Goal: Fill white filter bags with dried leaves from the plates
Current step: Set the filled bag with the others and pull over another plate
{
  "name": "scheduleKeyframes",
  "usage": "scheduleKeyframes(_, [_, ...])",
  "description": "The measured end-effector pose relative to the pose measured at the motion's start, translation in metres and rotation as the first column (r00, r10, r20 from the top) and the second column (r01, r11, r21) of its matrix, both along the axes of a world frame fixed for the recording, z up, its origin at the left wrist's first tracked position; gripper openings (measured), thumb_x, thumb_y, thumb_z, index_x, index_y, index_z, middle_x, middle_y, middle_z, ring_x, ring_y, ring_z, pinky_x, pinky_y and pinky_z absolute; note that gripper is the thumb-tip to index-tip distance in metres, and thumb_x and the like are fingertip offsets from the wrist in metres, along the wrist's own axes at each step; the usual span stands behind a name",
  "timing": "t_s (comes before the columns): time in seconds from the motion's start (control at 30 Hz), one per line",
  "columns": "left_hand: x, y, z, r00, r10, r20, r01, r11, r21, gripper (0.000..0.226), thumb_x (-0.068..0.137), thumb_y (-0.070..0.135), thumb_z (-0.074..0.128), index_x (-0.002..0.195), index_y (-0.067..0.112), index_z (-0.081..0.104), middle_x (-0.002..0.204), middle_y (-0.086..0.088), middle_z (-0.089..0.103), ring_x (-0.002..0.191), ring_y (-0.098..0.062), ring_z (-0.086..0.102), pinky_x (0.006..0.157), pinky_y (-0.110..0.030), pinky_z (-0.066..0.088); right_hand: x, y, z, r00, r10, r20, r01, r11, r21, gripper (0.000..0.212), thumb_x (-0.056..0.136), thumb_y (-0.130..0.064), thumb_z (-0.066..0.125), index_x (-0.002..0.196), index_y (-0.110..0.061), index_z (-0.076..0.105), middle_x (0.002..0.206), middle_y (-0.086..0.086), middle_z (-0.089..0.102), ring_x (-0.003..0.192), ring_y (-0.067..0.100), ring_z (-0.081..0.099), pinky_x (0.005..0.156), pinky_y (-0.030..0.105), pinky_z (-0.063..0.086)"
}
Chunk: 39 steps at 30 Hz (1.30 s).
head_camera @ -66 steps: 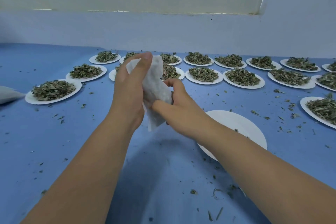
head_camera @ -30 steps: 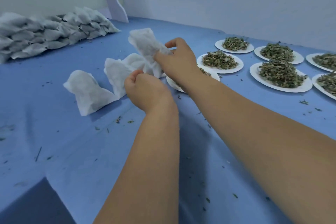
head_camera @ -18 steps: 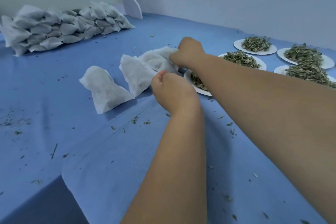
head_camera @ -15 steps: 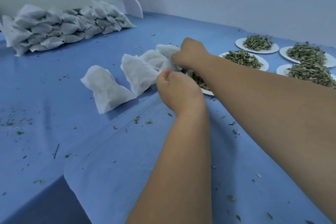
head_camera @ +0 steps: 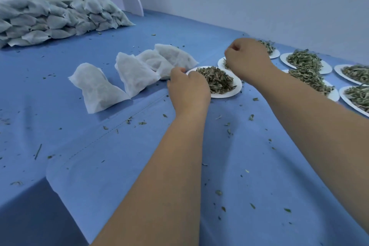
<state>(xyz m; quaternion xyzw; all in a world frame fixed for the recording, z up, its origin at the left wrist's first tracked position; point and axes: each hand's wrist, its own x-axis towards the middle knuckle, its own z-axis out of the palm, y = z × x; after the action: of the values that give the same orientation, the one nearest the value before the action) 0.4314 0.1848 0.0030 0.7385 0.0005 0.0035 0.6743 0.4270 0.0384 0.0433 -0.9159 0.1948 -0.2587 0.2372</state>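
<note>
Filter bag (head_camera: pixel 175 57) dropped w/ others, R hand (head_camera: pixel 246 60) off, fisted

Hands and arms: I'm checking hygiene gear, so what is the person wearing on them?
Nothing visible: the left hand and right hand are ungloved, and the forearms are bare, with no sleeve, watch or bracelet in view.

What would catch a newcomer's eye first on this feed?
A big stack of filled bags sits far left, with a loose row of white bags mid-cloth. Beside them, the left hand is at the rim of the nearest leaf plate, the right hand just beyond.
</note>
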Motion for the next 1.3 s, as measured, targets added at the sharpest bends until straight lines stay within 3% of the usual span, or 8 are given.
scheduleKeyframes(0.13, [-0.006,-0.001,-0.002,0.988,-0.104,0.116,0.081,0.979,0.187,0.042,0.096,0.014,0.036,0.137,0.011,0.038,0.094,0.020,0.030,0.138,-0.038,0.038,0.110,-0.049,0.038,-0.023,-0.006,-0.023,0.966,-0.070,-0.248,0.032,0.988,-0.153,0.029,0.099,-0.029,0.037,0.099,-0.009,0.057,0.092,0.009,0.059,0.085,0.029,0.052,0.068,0.036,0.039])
scheduleKeyframes(0.23, [-0.005,-0.001,-0.002,0.985,-0.113,0.127,0.069,0.948,0.312,0.041,0.096,0.018,0.037,0.136,0.012,0.039,0.118,0.005,0.050,0.129,-0.036,0.044,0.110,-0.046,0.038,-0.033,-0.003,-0.036,0.961,-0.089,-0.263,0.066,0.993,-0.096,0.036,0.103,-0.036,0.034,0.122,-0.011,0.052,0.108,0.011,0.061,0.100,0.032,0.055,0.080,0.040,0.044])
scheduleKeyframes(0.37, [-0.003,0.000,-0.002,0.987,-0.154,0.052,0.136,0.956,0.260,0.044,0.093,0.019,0.034,0.137,0.018,0.039,0.093,0.006,0.054,0.107,-0.026,0.050,0.110,-0.046,0.037,-0.038,-0.004,-0.045,0.982,-0.073,-0.175,0.090,0.992,0.087,0.035,0.101,-0.033,0.035,0.128,-0.016,0.050,0.092,0.003,0.064,0.093,0.029,0.062,0.079,0.040,0.049])
scheduleKeyframes(0.57, [0.008,0.006,-0.004,0.987,0.114,0.113,-0.123,0.989,0.077,0.013,0.082,0.008,0.048,0.094,0.012,0.050,0.074,0.010,0.047,0.063,-0.005,0.043,0.045,-0.016,0.030,-0.051,-0.014,-0.044,0.991,-0.134,-0.025,0.135,0.938,0.319,0.028,0.089,-0.026,0.053,0.115,-0.026,0.063,0.090,-0.008,0.061,0.079,0.015,0.062,0.062,0.029,0.044])
scheduleKeyframes(0.77, [0.003,0.002,0.001,0.995,0.090,0.030,-0.088,0.995,-0.052,0.026,0.063,0.006,0.050,0.058,0.020,0.029,0.049,0.009,0.023,0.051,-0.019,0.022,0.045,-0.021,0.019,-0.087,-0.026,-0.033,0.974,-0.210,0.082,0.150,0.875,0.460,0.021,0.077,-0.007,0.062,0.091,-0.022,0.068,0.095,0.005,0.073,0.080,0.021,0.072,0.071,0.038,0.058])
scheduleKeyframes(0.87, [-0.011,-0.006,0.009,0.999,-0.003,-0.033,-0.002,0.989,-0.149,0.031,0.061,0.004,0.052,0.055,0.020,0.027,0.057,-0.002,0.027,0.066,-0.021,0.029,0.054,-0.034,0.028,-0.113,-0.033,-0.025,0.961,-0.244,0.129,0.149,0.852,0.502,0.015,0.078,-0.007,0.065,0.086,-0.020,0.066,0.083,0.004,0.072,0.078,0.024,0.075,0.064,0.037,0.058])
scheduleKeyframes(1.0, [-0.037,-0.022,0.012,0.977,-0.177,-0.121,0.138,0.951,-0.277,0.017,0.071,-0.003,0.061,0.081,0.011,0.056,0.078,-0.008,0.051,0.067,-0.020,0.047,0.062,-0.032,0.059,-0.159,-0.047,-0.006,0.946,-0.294,0.136,0.192,0.848,0.494,0.016,0.078,-0.006,0.063,0.087,-0.018,0.068,0.088,0.003,0.072,0.071,0.022,0.075,0.052,0.032,0.060])
scheduleKeyframes(1.3, [-0.138,-0.068,0.029,0.905,-0.420,-0.071,0.385,0.878,-0.285,0.009,0.082,-0.002,0.071,0.087,0.002,0.065,0.099,-0.022,0.072,0.081,-0.027,0.072,0.065,-0.030,0.062,-0.306,-0.078,0.021,0.899,-0.411,0.151,0.336,0.868,0.365,0.011,0.080,-0.008,0.071,0.080,-0.019,0.069,0.080,0.001,0.075,0.055,0.009,0.070,0.050,0.030,0.056])
